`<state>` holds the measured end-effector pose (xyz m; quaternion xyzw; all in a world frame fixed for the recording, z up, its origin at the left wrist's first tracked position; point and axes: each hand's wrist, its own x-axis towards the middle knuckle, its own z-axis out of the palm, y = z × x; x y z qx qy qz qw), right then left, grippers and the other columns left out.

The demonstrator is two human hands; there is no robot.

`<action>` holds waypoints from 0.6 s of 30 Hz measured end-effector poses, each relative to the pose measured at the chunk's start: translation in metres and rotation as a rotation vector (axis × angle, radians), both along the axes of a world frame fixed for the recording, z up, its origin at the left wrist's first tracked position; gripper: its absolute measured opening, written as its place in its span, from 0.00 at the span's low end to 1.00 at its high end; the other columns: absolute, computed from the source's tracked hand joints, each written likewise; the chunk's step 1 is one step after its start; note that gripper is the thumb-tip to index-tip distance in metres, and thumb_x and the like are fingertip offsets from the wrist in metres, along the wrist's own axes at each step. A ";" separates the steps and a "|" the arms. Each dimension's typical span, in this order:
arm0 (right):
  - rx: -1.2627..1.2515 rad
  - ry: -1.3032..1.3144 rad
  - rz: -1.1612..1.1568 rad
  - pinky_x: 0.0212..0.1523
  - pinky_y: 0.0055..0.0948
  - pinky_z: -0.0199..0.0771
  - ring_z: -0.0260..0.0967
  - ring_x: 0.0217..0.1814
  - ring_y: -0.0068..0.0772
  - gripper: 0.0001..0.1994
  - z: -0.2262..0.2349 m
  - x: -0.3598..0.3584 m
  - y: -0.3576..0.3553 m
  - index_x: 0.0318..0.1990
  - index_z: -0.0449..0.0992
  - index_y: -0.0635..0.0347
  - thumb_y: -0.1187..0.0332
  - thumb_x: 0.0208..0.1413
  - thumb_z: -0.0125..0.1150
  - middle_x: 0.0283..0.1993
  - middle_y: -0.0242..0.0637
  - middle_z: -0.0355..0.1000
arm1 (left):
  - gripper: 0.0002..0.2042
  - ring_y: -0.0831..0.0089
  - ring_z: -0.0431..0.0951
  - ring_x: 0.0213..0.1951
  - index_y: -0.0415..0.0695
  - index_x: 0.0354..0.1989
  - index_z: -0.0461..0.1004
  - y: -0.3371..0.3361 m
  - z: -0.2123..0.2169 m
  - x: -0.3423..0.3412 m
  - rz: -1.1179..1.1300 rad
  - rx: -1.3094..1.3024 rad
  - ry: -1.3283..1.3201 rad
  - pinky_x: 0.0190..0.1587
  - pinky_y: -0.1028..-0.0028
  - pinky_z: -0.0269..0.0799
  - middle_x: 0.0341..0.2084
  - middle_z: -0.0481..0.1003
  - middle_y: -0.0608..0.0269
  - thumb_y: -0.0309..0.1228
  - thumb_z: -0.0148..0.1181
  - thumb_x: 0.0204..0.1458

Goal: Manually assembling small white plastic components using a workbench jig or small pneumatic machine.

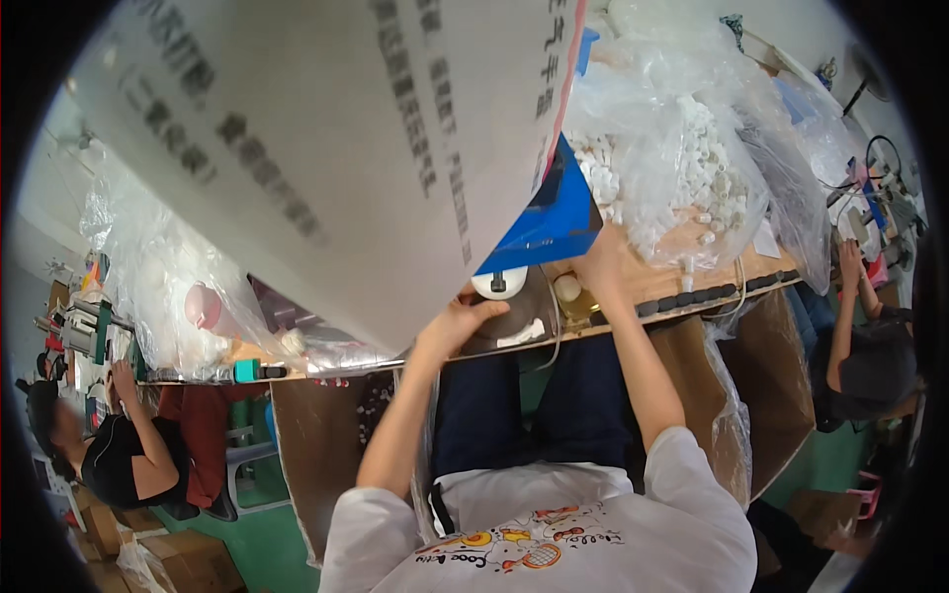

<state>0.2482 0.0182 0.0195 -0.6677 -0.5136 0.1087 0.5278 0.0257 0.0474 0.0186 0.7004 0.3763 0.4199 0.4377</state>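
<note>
A large white printed sheet (326, 148) hangs close in front of me and covers much of the table. Below its right edge juts the corner of a bright blue box-shaped machine (559, 222). A white round part with a dark slot (499, 284) shows under it, over a dark plate (514, 321). My left hand (458, 321) is beside that round part, thumb stretched out apart from the fingers, which are partly hidden; nothing shows in it. My right hand (599, 265) reaches in at the machine's right side, its fingers hidden. A pale round knob-like piece (567, 288) lies near its wrist.
Clear plastic bags with many small white parts (707, 173) lie at the right. More bags and a pink container (205, 306) are at the left. Open cardboard boxes (756, 395) stand below the table edge. Other people (129, 435) work at both sides.
</note>
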 end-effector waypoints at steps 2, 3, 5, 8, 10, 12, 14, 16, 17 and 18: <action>-0.316 -0.330 0.017 0.34 0.38 0.74 0.77 0.33 0.47 0.09 0.024 -0.004 0.006 0.36 0.83 0.62 0.67 0.53 0.63 0.31 0.46 0.79 | 0.21 0.65 0.68 0.15 0.36 0.14 0.68 0.010 -0.003 -0.009 -0.122 -0.091 -0.043 0.22 0.66 0.62 0.12 0.70 0.57 0.32 0.79 0.40; -0.185 -0.214 0.024 0.35 0.39 0.74 0.77 0.33 0.47 0.09 -0.008 0.010 0.010 0.34 0.82 0.61 0.65 0.53 0.63 0.30 0.44 0.79 | 0.19 0.62 0.69 0.18 0.36 0.16 0.70 -0.002 0.008 0.002 -0.014 0.043 0.151 0.23 0.65 0.63 0.13 0.71 0.57 0.31 0.78 0.40; -0.155 -0.239 0.022 0.35 0.41 0.74 0.77 0.33 0.47 0.09 -0.023 0.009 0.018 0.33 0.81 0.61 0.64 0.52 0.64 0.30 0.45 0.78 | 0.16 0.54 0.70 0.26 0.36 0.21 0.73 -0.020 -0.012 -0.004 0.175 0.295 0.299 0.28 0.61 0.64 0.19 0.72 0.58 0.31 0.78 0.39; -0.213 -0.258 -0.009 0.36 0.42 0.74 0.77 0.34 0.48 0.11 -0.019 0.016 0.019 0.33 0.78 0.60 0.61 0.50 0.67 0.29 0.44 0.77 | 0.20 0.62 0.77 0.38 0.35 0.43 0.76 -0.029 -0.012 -0.008 0.157 0.195 0.094 0.42 0.68 0.72 0.38 0.77 0.55 0.25 0.76 0.41; -0.246 -0.285 -0.027 0.37 0.42 0.74 0.77 0.36 0.49 0.14 -0.024 0.021 0.017 0.36 0.79 0.61 0.59 0.51 0.67 0.31 0.47 0.78 | 0.26 0.64 0.78 0.45 0.34 0.53 0.73 -0.029 -0.013 -0.017 0.176 0.059 0.055 0.48 0.69 0.73 0.44 0.77 0.54 0.22 0.74 0.42; -0.230 -0.275 -0.010 0.37 0.40 0.74 0.76 0.35 0.49 0.13 -0.021 0.024 0.012 0.37 0.80 0.61 0.60 0.52 0.67 0.32 0.48 0.77 | 0.24 0.61 0.78 0.46 0.36 0.51 0.75 -0.029 -0.012 -0.014 0.157 0.079 0.087 0.50 0.68 0.72 0.44 0.78 0.54 0.22 0.74 0.43; -0.206 -0.264 0.019 0.37 0.38 0.74 0.76 0.35 0.48 0.12 -0.014 0.021 0.009 0.37 0.81 0.61 0.62 0.52 0.67 0.32 0.50 0.77 | 0.19 0.55 0.77 0.50 0.38 0.47 0.80 -0.028 -0.009 -0.009 0.125 0.124 0.151 0.52 0.64 0.71 0.44 0.79 0.52 0.22 0.73 0.43; -0.151 -0.050 0.201 0.37 0.32 0.74 0.77 0.36 0.38 0.09 -0.003 0.016 0.005 0.39 0.82 0.64 0.68 0.55 0.65 0.35 0.46 0.79 | 0.15 0.54 0.76 0.50 0.40 0.42 0.83 -0.022 -0.013 -0.002 0.163 0.262 0.218 0.53 0.61 0.71 0.43 0.80 0.52 0.23 0.73 0.42; -0.145 -0.053 0.211 0.37 0.32 0.74 0.77 0.36 0.38 0.09 0.001 0.009 -0.001 0.39 0.82 0.64 0.68 0.55 0.65 0.35 0.46 0.79 | 0.15 0.54 0.76 0.50 0.40 0.41 0.83 -0.021 -0.014 -0.004 0.126 0.235 0.164 0.53 0.61 0.70 0.43 0.80 0.52 0.24 0.74 0.42; -0.164 0.114 0.241 0.38 0.29 0.74 0.76 0.36 0.32 0.08 0.007 -0.001 -0.006 0.40 0.82 0.65 0.72 0.55 0.65 0.36 0.42 0.80 | 0.14 0.54 0.76 0.50 0.40 0.40 0.83 -0.013 -0.014 -0.001 0.087 0.215 0.104 0.53 0.60 0.70 0.44 0.81 0.52 0.24 0.74 0.41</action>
